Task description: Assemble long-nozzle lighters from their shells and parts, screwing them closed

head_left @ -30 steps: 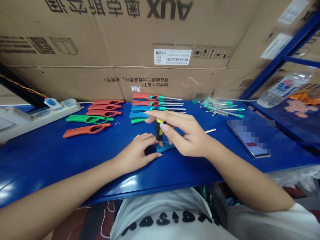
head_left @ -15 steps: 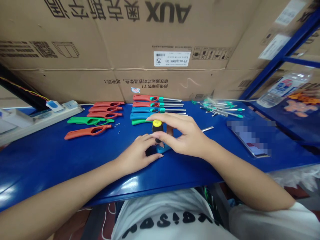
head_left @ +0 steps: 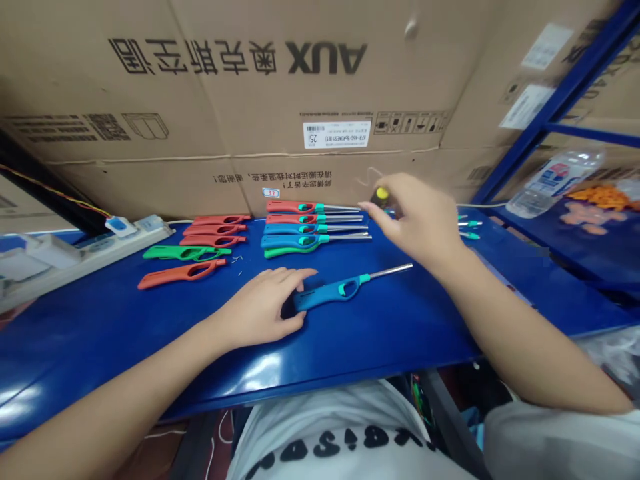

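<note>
A blue gas lighter (head_left: 327,293) with a teal trigger and a metal tube lies on the table, its tube pointing right. My left hand (head_left: 257,310) is closed around the lighter's handle end, thumb on the near side and fingers on the far side. Raised above the table, in front of the cardboard, my right hand (head_left: 423,217) grips a screwdriver (head_left: 381,197) by its black handle with a yellow cap. The screwdriver's shaft cannot be made out. Behind the held lighter lie several complete lighters (head_left: 295,219) in a stack of red, blue and green.
Red and green lighter shells (head_left: 185,272) and tiny screws (head_left: 237,259) lie on the left, near a white power strip (head_left: 90,257). Teal-ended metal tubes (head_left: 470,230) sit partly behind my right arm, which also covers much of a phone (head_left: 505,277). A bottle (head_left: 553,177) lies at far right.
My right hand has lifted the screwdriver off the blue lighter and carried it up and to the right. My left hand stays at the lighter's handle; the whole lighter now shows.
</note>
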`<state>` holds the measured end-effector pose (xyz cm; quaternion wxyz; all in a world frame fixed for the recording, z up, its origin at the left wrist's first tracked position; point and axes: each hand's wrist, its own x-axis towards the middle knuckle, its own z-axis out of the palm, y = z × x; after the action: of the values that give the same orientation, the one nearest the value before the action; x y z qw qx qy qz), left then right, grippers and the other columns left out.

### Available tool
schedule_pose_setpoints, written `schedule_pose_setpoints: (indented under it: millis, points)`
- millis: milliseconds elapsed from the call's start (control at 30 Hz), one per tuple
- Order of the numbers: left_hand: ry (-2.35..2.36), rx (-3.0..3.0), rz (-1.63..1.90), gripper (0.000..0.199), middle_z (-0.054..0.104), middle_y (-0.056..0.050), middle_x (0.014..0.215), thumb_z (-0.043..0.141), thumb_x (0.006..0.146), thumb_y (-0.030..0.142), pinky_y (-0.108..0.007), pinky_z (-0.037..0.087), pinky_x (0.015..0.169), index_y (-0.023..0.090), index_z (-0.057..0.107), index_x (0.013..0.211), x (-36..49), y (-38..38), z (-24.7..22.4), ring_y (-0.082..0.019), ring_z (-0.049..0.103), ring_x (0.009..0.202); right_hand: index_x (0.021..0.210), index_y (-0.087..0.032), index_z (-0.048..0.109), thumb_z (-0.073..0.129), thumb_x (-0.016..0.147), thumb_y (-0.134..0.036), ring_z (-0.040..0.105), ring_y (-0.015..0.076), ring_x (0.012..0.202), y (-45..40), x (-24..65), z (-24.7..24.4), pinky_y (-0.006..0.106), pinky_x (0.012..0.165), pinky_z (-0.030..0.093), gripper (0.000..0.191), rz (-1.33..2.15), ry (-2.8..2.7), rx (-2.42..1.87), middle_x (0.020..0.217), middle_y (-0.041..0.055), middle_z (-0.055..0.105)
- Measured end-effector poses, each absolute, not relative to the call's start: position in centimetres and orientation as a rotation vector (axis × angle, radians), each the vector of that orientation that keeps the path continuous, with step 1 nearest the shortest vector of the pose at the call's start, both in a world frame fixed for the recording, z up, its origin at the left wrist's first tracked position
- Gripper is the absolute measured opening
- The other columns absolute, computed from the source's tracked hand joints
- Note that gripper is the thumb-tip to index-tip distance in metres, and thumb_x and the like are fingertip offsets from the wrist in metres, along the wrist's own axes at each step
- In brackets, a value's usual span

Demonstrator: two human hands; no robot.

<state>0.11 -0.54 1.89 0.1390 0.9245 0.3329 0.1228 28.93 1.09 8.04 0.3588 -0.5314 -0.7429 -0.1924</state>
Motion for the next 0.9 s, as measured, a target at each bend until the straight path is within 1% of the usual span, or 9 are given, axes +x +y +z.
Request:
schedule_pose_setpoints:
  millis: [100, 200, 300, 433, 500, 600, 667, 767, 900]
  points:
    - [0.956, 2.680, 0.366, 0.056, 0.064, -0.008, 0.125, 0.065, 0.087, 0.032, -0.042, 0.050, 0.096, 0.025, 0.050, 0.141, 0.2, -0.6, 2.1, -0.028, 0.062, 0.113, 0.108, -0.019, 0.067, 0.060, 0.095, -0.042, 0.065, 0.0281, 0.090, 2.7, 31.5, 6.7, 0.036, 0.070, 0.046, 0.027, -0.595, -1.845, -1.587, 0.103, 0.0112, 0.070]
    - [0.922, 2.665, 0.397, 0.048, 0.060, -0.009, 0.133, 0.062, 0.094, 0.042, -0.043, 0.048, 0.102, 0.023, 0.053, 0.137, 0.7, -0.5, 1.4, -0.028, 0.059, 0.119, 0.110, -0.019, 0.067, 0.057, 0.096, -0.039, 0.065, 0.0287, 0.095, 3.8, 33.2, 5.1, 0.036, 0.075, 0.047, 0.026, -0.545, -1.810, -1.718, 0.110, 0.0121, 0.070]
    - [0.879, 2.667, 0.407, 0.044, 0.062, -0.008, 0.131, 0.059, 0.097, 0.045, -0.044, 0.046, 0.105, 0.023, 0.054, 0.135, 1.0, -0.2, 0.5, -0.027, 0.057, 0.121, 0.114, -0.020, 0.066, 0.055, 0.096, -0.039, 0.065, 0.0289, 0.099, 4.2, 33.8, 4.3, 0.037, 0.080, 0.048, 0.028, -0.479, -1.816, -1.806, 0.115, 0.0113, 0.070]
    - [0.856, 2.656, 0.413, 0.037, 0.064, -0.007, 0.126, 0.056, 0.100, 0.040, -0.042, 0.048, 0.103, 0.024, 0.056, 0.134, 0.9, 0.1, -0.1, -0.025, 0.059, 0.117, 0.114, -0.021, 0.065, 0.052, 0.096, -0.036, 0.065, 0.0312, 0.106, 3.9, 33.4, 4.5, 0.039, 0.083, 0.049, 0.027, -0.427, -1.851, -1.964, 0.118, 0.0113, 0.069]
    - [0.855, 2.646, 0.416, 0.036, 0.064, -0.008, 0.126, 0.056, 0.100, 0.036, -0.042, 0.048, 0.103, 0.024, 0.056, 0.134, 0.7, 0.2, -0.1, -0.025, 0.058, 0.116, 0.118, -0.021, 0.064, 0.051, 0.096, -0.033, 0.064, 0.0334, 0.110, 3.8, 33.2, 4.5, 0.041, 0.084, 0.050, 0.029, -0.331, -1.915, -2.124, 0.123, 0.0125, 0.068]
    - [0.865, 2.629, 0.410, 0.037, 0.063, -0.009, 0.124, 0.058, 0.099, 0.030, -0.042, 0.049, 0.102, 0.024, 0.057, 0.135, 0.3, 0.0, 0.3, -0.025, 0.058, 0.116, 0.125, -0.019, 0.061, 0.053, 0.093, -0.027, 0.063, 0.0368, 0.114, 3.9, 33.1, 4.0, 0.044, 0.084, 0.050, 0.035, -0.131, -2.032, -2.340, 0.129, 0.0165, 0.065]
    - [0.862, 2.624, 0.408, 0.038, 0.064, -0.009, 0.120, 0.058, 0.098, 0.027, -0.042, 0.051, 0.100, 0.024, 0.057, 0.136, 0.1, -0.3, 0.8, -0.025, 0.059, 0.113, 0.126, -0.016, 0.061, 0.055, 0.091, -0.025, 0.065, 0.0380, 0.112, 4.2, 33.3, 3.4, 0.045, 0.083, 0.051, 0.037, -0.041, -2.077, -2.395, 0.125, 0.0197, 0.066]
    - [0.825, 2.639, 0.439, 0.039, 0.065, -0.008, 0.118, 0.057, 0.098, 0.023, -0.040, 0.052, 0.098, 0.025, 0.058, 0.137, 0.0, -0.6, 1.7, -0.023, 0.060, 0.110, 0.127, -0.013, 0.060, 0.053, 0.093, -0.028, 0.066, 0.0383, 0.110, 4.7, 33.6, 2.8, 0.045, 0.081, 0.052, 0.038, 0.020, -2.117, -2.415, 0.119, 0.0220, 0.068]
    - [0.794, 2.676, 0.598, 0.035, 0.065, -0.008, 0.121, 0.055, 0.099, 0.025, -0.040, 0.052, 0.099, 0.025, 0.062, 0.133, -0.1, 0.6, 3.0, -0.023, 0.061, 0.111, 0.130, -0.013, 0.057, 0.050, 0.095, -0.034, 0.066, 0.0380, 0.110, 4.9, 33.9, 2.9, 0.044, 0.082, 0.052, 0.041, 0.075, -2.155, -2.435, 0.123, 0.0215, 0.068]
